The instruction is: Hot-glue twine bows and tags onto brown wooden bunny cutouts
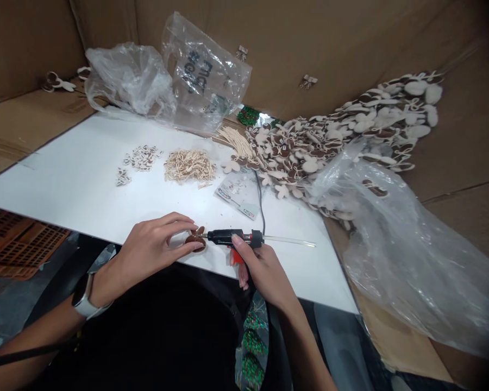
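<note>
My right hand grips a black hot glue gun by its handle, with the orange-red trigger under the fingers. A clear glue stick pokes out of its back end. The nozzle points left, at a small brown felt piece with rounded lobes. Thumb and fingers of my left hand pinch that piece at the table's near edge. Whether the nozzle touches the felt I cannot tell. A grey cord runs from the gun toward the back.
Small printed tags and a heap of cream cord loops lie on the white table. Many brown-and-white felt pieces pile up at the back right. Plastic bags stand behind; another plastic bag covers the right edge.
</note>
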Motion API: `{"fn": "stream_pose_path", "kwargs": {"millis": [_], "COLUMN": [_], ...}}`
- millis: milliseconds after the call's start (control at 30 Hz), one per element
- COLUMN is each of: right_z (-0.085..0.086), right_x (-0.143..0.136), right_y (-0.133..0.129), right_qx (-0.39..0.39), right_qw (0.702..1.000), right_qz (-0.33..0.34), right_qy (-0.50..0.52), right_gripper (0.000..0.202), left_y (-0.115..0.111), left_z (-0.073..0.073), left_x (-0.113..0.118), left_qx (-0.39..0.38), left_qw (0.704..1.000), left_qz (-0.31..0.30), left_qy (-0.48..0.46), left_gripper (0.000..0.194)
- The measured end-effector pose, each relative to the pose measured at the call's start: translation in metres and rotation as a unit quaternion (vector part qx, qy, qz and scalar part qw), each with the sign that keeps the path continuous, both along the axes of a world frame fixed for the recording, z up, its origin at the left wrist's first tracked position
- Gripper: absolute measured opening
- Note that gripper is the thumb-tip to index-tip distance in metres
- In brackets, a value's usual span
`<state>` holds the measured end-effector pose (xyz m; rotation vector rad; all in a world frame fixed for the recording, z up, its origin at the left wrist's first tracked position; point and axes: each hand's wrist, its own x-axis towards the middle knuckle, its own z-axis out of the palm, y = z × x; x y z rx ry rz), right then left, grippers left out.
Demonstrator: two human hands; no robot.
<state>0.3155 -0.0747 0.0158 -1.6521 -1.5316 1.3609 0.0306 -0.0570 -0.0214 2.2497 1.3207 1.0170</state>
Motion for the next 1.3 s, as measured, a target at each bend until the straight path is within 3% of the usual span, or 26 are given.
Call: {"fn": "stream_pose_path", "kwargs": {"millis": [733,1133,1300], "right_z": [0.002,0.003,0.013], "right_x": [-0.005,-0.001,0.003], "right_y": [-0.003,-0.002,0.002], "right_qx": [-0.003,-0.009,-0.012], "right_qw": [0.999,0.999,0.997], "right_qz": [-0.015,-0.006,0.033], "right_qy": [-0.036,-0.031,-0.074], "right_gripper": [0.091,0.081,0.076], "left_y": [0.000,0.000,0.000], "left_z": [-0.001,0.000,-0.001], "left_x": [0.001,0.001,0.001], "left_qx": [0.007,0.010,0.009], "left_qw": [1.000,1.000,1.000], "left_qz": [0.000,0.004,0.002], "left_qy": [-0.007,-0.001,-0.001], "left_gripper": [0.039,0.038,0.040]}}
